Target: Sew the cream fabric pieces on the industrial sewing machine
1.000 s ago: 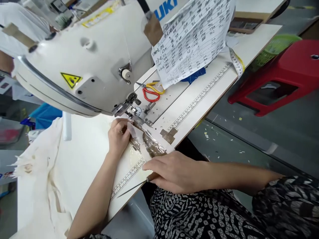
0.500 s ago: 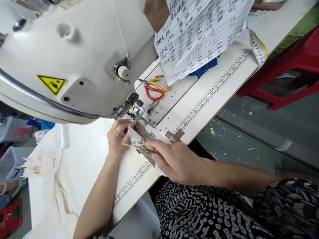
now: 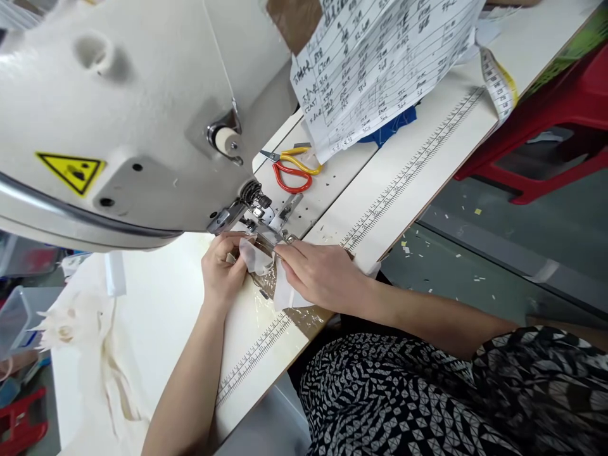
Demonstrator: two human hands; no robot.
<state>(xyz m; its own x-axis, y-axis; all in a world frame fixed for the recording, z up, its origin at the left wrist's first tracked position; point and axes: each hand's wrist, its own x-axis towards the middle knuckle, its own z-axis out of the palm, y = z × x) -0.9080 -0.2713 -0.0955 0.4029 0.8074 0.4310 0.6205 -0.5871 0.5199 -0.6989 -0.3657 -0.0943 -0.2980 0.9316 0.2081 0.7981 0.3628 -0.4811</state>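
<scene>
Thin white fabric [image 3: 257,258] lies by the presser foot of a sewing machine [image 3: 142,126]. My left hand [image 3: 223,263] pinches its edge on the left side of the foot. On the other side my right hand [image 3: 323,272] has its fingers closed at the metal guide [image 3: 268,235] near the needle. More of the white fabric [image 3: 287,291] hangs out beneath the right palm. The right fingertips hold the cloth close to the foot, which partly hides the seam area. Brown tape [image 3: 311,318] covers the table's front part under that hand.
Snips with red and yellow handles [image 3: 292,180] lie behind the needle area. A handwritten sheet [image 3: 380,69] hangs over the bed, with blue cloth [image 3: 392,126] below. A measuring tape [image 3: 498,85] drapes at the right edge. Cream fabric scraps [image 3: 109,354] lie left; a red stool [image 3: 546,133] stands right.
My right hand has moved up and left to the presser foot and now presses on white fabric. The thin strip at its fingers is out of sight. My left hand has barely shifted.
</scene>
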